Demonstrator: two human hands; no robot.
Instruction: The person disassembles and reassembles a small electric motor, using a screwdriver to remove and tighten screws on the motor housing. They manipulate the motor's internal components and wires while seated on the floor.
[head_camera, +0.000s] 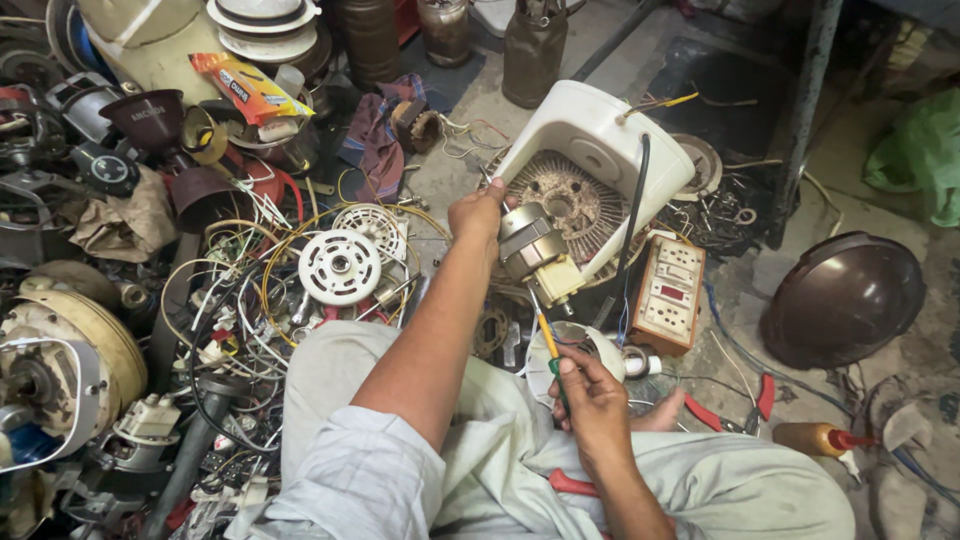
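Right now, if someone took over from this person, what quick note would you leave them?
Left hand steadies the small motor against the white fan housing.
Right hand holds the yellow-green screwdriver, tip up at the motor's underside.
The motor sits on the housing; whether its screws are in or out can't be seen.
Red pliers and a switchboard lie nearby on the floor.

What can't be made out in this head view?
- Screwdriver tip: hidden against the motor.
- Left hand fingertips: behind the white fan housing.
- Right hand palm: turned away.
- Red pliers: mostly under the right forearm.
- Parts pile, left: cut by the frame edge.
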